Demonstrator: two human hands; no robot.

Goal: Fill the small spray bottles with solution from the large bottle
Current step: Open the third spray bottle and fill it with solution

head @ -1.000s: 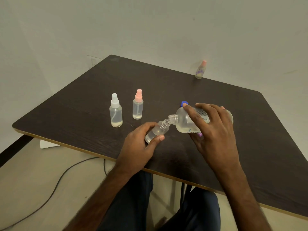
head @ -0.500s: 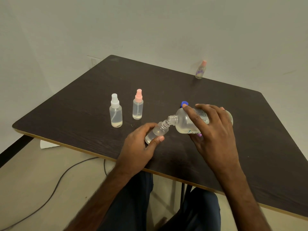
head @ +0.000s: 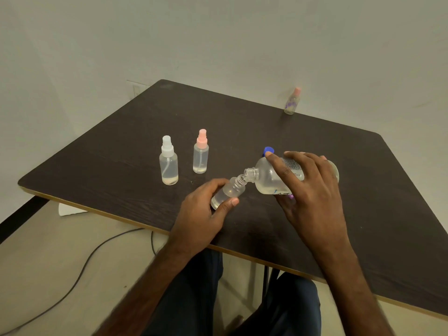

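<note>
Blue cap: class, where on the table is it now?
Head view, right of centre: the blue cap lies on the table just behind the tilted large bottle, near the right hand.

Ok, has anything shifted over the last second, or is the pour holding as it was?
Nothing has visibly moved, and neither grip was taken or released. The left hand still holds the uncapped small spray bottle tilted; the right hand still tips the large bottle, mouth at its neck. The white-capped spray bottle, pink-capped spray bottle, blue cap and far bottle stayed put.
</note>
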